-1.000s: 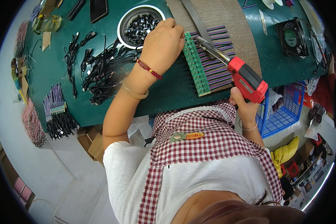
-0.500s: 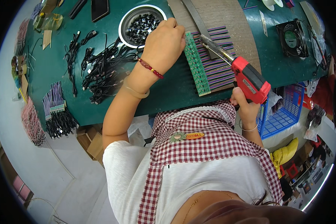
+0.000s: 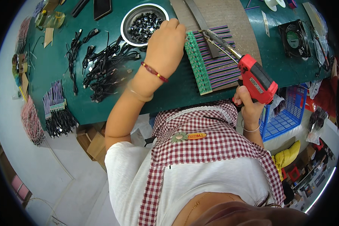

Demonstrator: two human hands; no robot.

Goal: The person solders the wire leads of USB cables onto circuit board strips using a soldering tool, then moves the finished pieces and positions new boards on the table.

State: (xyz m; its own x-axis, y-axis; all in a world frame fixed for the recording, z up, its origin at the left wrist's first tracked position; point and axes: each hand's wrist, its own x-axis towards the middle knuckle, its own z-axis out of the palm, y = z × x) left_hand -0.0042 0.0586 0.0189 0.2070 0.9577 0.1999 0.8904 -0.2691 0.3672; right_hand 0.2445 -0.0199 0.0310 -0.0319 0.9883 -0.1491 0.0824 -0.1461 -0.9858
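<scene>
- Head view: left hand (image 3: 165, 47) rests curled at the green board strip's (image 3: 197, 64) top end; whether it grasps anything cannot be told.
- Right hand (image 3: 248, 103) clenches a red soldering gun (image 3: 252, 77), tip over the strip.
- Steel bowl (image 3: 143, 23) sits just left of the strip.

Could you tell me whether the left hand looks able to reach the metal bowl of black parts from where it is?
Probably yes: the left hand rests right beside the metal bowl, nothing between them.
</scene>
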